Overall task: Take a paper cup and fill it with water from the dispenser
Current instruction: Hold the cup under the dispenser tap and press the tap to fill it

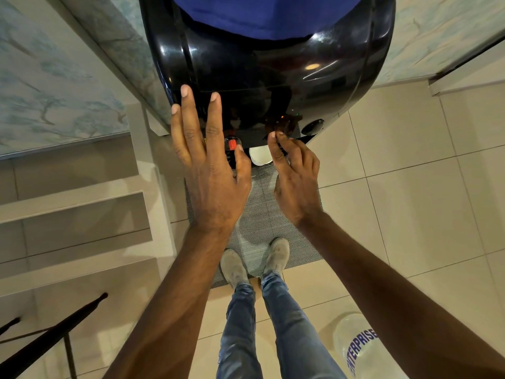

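Observation:
I look straight down the front of a glossy black water dispenser [273,64] with a blue bottle [262,15] on top. A white paper cup [259,155] shows under the taps, between my hands; only part of its rim is visible and neither hand is on it. My left hand [210,170] lies flat against the dispenser front with fingers spread, its thumb beside the red tap [232,144]. My right hand [295,176] has its fingers curled, thumb and forefinger pinched on a dark tap lever [282,127] just right of the cup.
A grey mat [259,214] lies on the tiled floor under my feet [254,263]. A clear water bottle [358,348] with blue lettering lies on the floor at lower right. Tiled steps [76,203] rise on the left, with a black rail [54,332] at lower left.

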Tool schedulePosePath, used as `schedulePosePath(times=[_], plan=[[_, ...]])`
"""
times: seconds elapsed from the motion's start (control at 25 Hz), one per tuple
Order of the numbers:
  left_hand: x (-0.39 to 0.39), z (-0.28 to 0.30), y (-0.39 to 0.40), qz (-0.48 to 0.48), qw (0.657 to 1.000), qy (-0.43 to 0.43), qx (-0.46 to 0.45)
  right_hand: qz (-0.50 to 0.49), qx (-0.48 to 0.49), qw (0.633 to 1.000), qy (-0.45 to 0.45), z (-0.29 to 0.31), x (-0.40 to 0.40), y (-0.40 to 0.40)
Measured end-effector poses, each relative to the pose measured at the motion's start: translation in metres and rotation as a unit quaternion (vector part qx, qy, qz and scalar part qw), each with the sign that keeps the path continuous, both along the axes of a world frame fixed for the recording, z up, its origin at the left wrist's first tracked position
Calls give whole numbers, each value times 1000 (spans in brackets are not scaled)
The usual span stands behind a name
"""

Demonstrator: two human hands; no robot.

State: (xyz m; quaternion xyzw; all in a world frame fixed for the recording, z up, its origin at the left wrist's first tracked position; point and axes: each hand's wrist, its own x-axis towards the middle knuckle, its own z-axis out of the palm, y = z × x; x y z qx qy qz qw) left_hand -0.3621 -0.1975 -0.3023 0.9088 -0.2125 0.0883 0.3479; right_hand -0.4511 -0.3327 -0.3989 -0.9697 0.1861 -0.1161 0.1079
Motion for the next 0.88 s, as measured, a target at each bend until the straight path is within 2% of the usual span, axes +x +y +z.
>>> schedulePosePath(times=[0.88], plan=[[0,-5,1,-7,1000,11,13,-4,-3,1000,3,0,1,2]])
